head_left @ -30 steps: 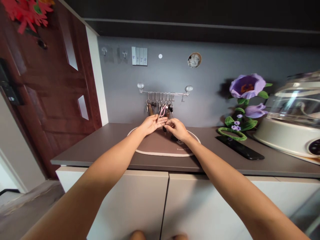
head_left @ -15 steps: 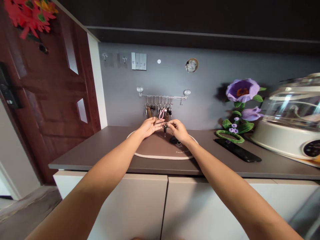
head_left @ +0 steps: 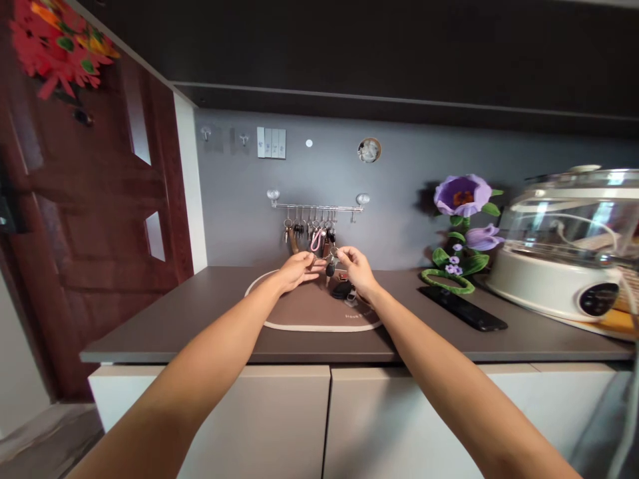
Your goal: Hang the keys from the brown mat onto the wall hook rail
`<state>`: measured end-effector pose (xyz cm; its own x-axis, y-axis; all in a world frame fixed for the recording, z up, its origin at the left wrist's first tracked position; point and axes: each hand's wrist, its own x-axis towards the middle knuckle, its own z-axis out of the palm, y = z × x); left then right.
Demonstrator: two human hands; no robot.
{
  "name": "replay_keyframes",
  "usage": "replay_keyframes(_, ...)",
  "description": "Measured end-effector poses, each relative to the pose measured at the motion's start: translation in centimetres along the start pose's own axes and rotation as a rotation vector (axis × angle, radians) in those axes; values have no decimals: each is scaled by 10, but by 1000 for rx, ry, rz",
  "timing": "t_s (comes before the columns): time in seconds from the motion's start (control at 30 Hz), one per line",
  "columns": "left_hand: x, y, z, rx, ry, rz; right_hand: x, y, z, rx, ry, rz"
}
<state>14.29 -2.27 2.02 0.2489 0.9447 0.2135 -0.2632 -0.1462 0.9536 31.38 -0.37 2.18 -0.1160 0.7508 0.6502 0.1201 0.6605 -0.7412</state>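
Note:
My right hand (head_left: 357,269) pinches a metal key ring, from which a bunch of keys (head_left: 330,268) with a dark head hangs. Just to its left is my left hand (head_left: 299,269), palm turned partly up and fingers stretched toward the keys; I see nothing clearly held in it. Behind both hands, several key sets, one with a pink loop (head_left: 316,239), hang from a clear hook rail (head_left: 319,207) on the wall. A black item with a metal buckle (head_left: 343,289) lies below my right hand on the brown mat (head_left: 299,309).
To the right, a black phone (head_left: 464,307) lies on the counter (head_left: 164,319) in front of purple fabric flowers (head_left: 462,196). A white appliance with a clear cover (head_left: 544,279) stands beyond them. A dark overhead cabinet (head_left: 349,53) hangs above; a red-brown door (head_left: 100,199) is at left.
The camera view has shifted, so the scene sits lower and slightly left. My hands have drawn a little apart, and the keys now hang from my right hand's fingers.

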Motion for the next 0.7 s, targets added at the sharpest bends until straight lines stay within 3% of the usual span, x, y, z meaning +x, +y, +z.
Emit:
replay_keyframes(0.2, 0, -10, 2, 325, -11, 80, 3, 3, -3, 83, 43, 16)
replay_keyframes(0.4, 1, -17, 9, 742, 31, 374, 3, 3, 0, 183, 48, 51)
replay_keyframes(0.7, 1, -21, 11, 985, 82, 526, 21, -3, -2, 197, 122, 76)
